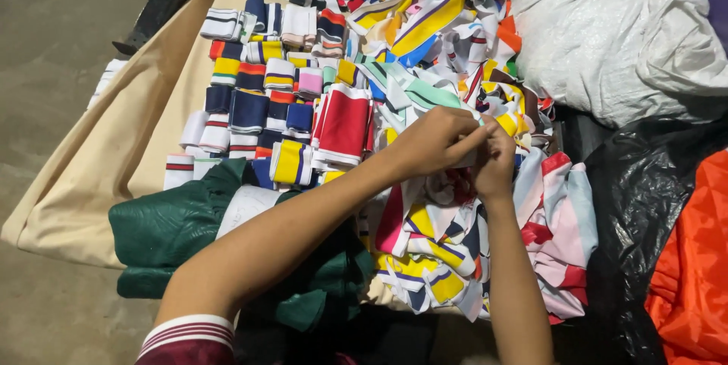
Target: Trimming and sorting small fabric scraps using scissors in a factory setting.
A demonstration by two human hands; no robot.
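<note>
My left hand [434, 140] and my right hand [497, 159] meet over a loose heap of striped knit fabric strips [447, 39]. Both pinch a small pale strip [476, 137] between their fingertips; most of it is hidden by the fingers. To the left lie rows of folded striped bands [250, 84], with a red and white folded band [343, 124] nearest my left wrist. More tangled strips [425, 251] lie under my forearms.
A tan cloth [114, 145] covers the work surface. Dark green fabric [174, 221] lies at the front left. A white sack [614, 31] sits at the back right, black plastic [637, 198] below it and an orange bag [694, 266] at the right edge. Concrete floor [53, 24] lies left.
</note>
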